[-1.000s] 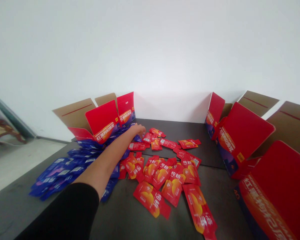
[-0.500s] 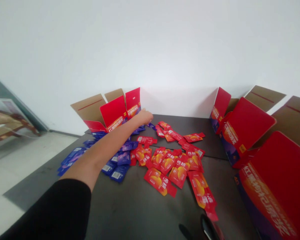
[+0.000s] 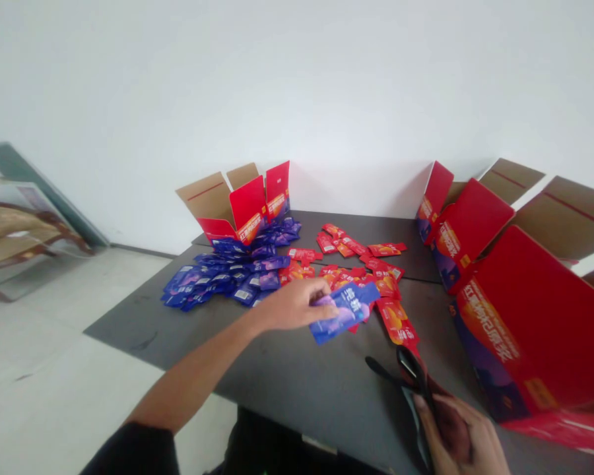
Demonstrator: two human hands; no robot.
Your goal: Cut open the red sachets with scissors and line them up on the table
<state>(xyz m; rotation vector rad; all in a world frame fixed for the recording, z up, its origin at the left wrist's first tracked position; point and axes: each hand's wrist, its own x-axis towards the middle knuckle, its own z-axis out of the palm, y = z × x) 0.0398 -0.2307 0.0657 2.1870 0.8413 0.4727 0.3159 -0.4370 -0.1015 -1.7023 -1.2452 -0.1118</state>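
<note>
Two hands [image 3: 297, 305] [image 3: 475, 435] — at least five boxes [image 3: 519, 323] — blue pouches [image 3: 193, 284], red pouches [image 3: 396, 320] too overlapped to count

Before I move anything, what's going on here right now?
A person's left hand holds a blue pouch over the table, partly blocking the view of loose red pouches. The right hand grips a black implement; its exact kind isn't clear. More blue pouches lie heaped at the left, and open cartons stand on both sides.
</note>
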